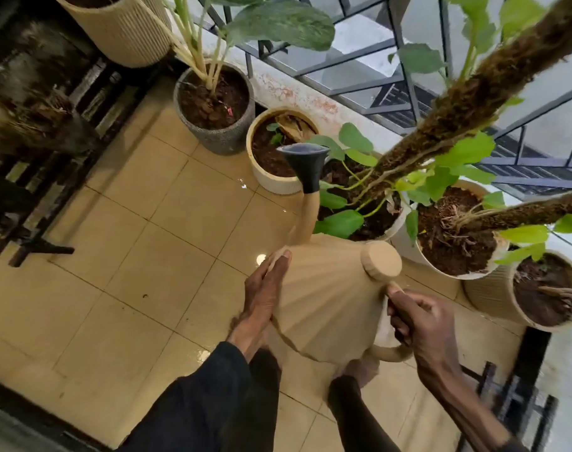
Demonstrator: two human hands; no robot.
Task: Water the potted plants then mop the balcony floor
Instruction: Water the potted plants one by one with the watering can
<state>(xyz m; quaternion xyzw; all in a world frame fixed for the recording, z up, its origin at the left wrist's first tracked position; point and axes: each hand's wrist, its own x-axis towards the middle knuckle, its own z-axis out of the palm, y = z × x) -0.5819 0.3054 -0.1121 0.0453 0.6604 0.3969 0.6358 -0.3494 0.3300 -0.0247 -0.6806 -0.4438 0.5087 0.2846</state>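
A beige ribbed watering can [327,298] with a black rose head [306,168] hangs in front of me above the tiled floor [141,249]. My right hand [418,321] grips its handle. My left hand [262,301] lies flat against the can's left side, fingers extended. The spout points up toward a small cream pot [262,177] of dark soil. A grey speckled pot [226,138] stands behind it. White pots [405,243] with moss poles and green leaves stand to the right along the railing.
A metal railing [392,83] runs behind the pots. A tall woven beige planter [121,31] stands at the back left. A dark slatted rack [43,203] fills the left side. Small wet spots glisten on the tiles. Dark metal legs [513,396] stand at the lower right.
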